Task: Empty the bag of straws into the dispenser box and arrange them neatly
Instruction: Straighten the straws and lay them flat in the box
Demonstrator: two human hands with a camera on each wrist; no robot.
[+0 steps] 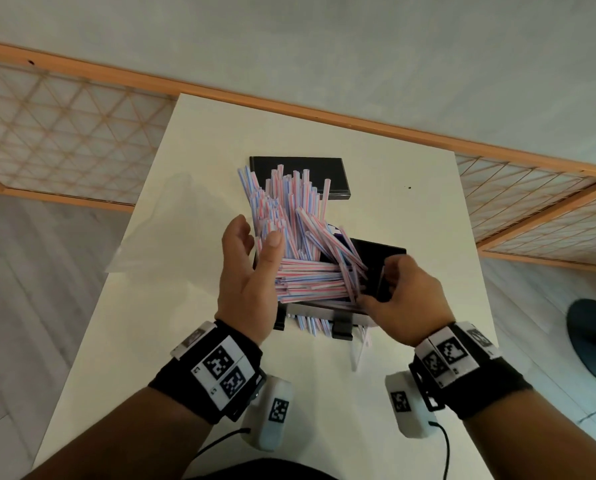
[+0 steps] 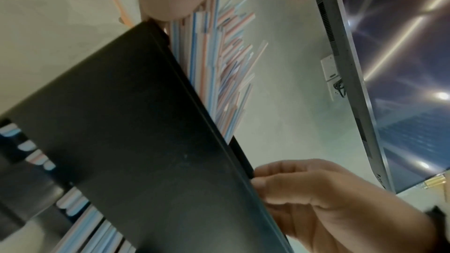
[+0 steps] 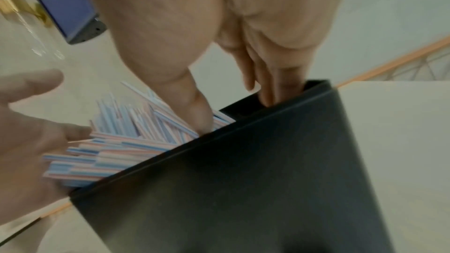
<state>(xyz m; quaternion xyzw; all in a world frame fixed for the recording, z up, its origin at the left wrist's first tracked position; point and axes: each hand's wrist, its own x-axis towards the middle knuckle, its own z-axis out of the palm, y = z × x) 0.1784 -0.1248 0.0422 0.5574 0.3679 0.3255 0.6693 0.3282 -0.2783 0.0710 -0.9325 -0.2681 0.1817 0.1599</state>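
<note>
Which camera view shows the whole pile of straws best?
The head view: it shows all the straws, some standing, some lying across the black box. The left wrist view shows only a blurred fan behind the box wall. The right wrist view shows only the lying ends beside the right hand.

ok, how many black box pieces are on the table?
2. The dispenser box stands nearest, stuffed with straws. A flat black panel, maybe its lid, lies behind it, partly covered by the straws, which could hide more.
</note>
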